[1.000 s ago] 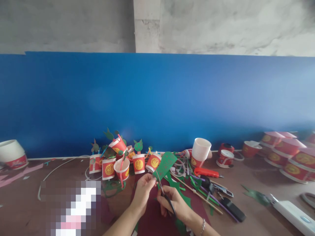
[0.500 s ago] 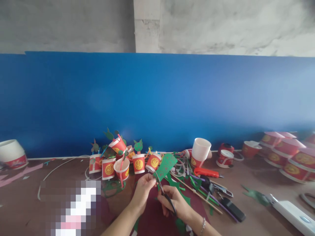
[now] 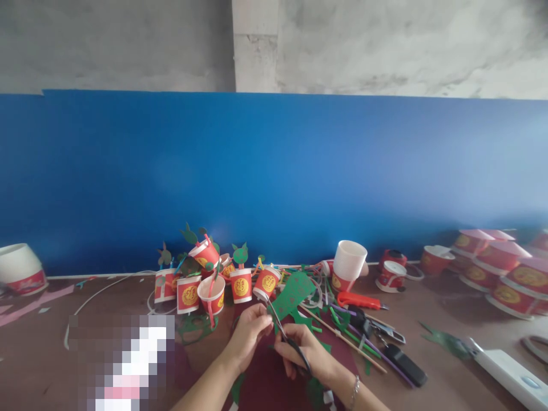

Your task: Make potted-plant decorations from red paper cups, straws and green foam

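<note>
Between the fingertips of my left hand (image 3: 252, 328) is a green paper piece (image 3: 295, 291) with a rounded far end and small dark marks. My right hand (image 3: 302, 351) grips black-handled scissors (image 3: 296, 347), their blades at the paper's near edge beside my left fingertips. The blades look slightly parted. Below my hands lies a dark red sheet (image 3: 268, 382), with green paper scraps (image 3: 315, 391) on and around it. Just beyond stand several red and white paper cups (image 3: 242, 285), some topped with green cut-out shapes.
To the right lie an orange-red utility knife (image 3: 358, 299), a wooden stick (image 3: 342, 337), keys with a black fob (image 3: 405, 364) and a white device (image 3: 511, 371). Stacked white cups (image 3: 350, 262) stand behind. More red cups (image 3: 509, 262) fill the far right. A blue partition (image 3: 274, 177) bounds the back.
The green paper has turned and shifted slightly right, and its far end now looks rounded. The scissors have opened slightly; both hands stay in nearly the same place.
</note>
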`<state>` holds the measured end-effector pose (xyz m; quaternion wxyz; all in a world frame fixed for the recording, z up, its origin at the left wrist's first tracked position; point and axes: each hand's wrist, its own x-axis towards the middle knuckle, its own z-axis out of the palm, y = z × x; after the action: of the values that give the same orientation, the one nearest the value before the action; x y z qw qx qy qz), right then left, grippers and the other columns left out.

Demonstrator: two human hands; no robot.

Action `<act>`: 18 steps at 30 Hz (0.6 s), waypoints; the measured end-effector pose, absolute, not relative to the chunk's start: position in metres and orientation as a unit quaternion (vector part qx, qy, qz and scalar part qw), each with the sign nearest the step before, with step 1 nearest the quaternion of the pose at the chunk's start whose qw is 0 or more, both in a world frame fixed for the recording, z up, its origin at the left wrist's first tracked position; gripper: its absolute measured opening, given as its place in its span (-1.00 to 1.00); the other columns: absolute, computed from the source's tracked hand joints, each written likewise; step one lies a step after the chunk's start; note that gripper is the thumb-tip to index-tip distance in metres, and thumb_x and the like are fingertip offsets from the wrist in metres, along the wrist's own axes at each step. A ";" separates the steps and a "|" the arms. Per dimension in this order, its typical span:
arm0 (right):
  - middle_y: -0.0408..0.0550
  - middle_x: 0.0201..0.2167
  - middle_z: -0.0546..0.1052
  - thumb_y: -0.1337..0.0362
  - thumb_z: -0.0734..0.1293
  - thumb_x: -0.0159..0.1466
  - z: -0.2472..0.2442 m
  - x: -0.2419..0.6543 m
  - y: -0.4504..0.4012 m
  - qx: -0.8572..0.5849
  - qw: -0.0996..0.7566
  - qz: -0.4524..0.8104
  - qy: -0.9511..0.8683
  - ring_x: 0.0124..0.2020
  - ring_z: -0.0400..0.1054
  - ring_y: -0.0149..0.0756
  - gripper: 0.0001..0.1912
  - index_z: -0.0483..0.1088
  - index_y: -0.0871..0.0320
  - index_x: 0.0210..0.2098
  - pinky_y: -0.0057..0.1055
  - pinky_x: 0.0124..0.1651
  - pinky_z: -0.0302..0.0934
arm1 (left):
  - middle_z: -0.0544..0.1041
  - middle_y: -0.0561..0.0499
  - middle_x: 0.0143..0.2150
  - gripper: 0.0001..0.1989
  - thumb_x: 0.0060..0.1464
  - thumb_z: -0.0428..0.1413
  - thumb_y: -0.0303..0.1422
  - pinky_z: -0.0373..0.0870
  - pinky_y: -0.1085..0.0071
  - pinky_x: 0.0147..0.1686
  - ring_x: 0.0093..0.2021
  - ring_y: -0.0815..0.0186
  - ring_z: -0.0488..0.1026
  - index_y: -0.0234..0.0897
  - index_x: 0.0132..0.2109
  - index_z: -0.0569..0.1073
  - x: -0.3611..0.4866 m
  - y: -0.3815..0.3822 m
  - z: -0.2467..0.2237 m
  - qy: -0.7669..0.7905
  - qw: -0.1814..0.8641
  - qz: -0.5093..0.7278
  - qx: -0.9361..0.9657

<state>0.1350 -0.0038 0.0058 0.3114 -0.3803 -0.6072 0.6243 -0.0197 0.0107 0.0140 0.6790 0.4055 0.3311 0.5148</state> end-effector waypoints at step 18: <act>-0.26 -0.81 0.34 -0.03 0.38 0.04 0.009 0.141 0.000 -0.374 0.282 0.640 -0.609 -0.81 0.12 -0.56 -0.59 0.30 0.22 -0.51 -0.64 -0.72 -0.02 | 0.35 0.14 -0.63 -0.82 -0.15 0.17 -0.43 0.11 0.57 -0.58 -0.63 0.52 0.26 -0.31 -0.50 0.27 -0.025 0.015 0.008 0.314 0.713 0.478 0.405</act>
<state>0.1410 -0.0003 0.0088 0.2821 -0.3744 -0.6087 0.6401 -0.0253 0.0153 0.0079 0.7130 0.4054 0.3137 0.4783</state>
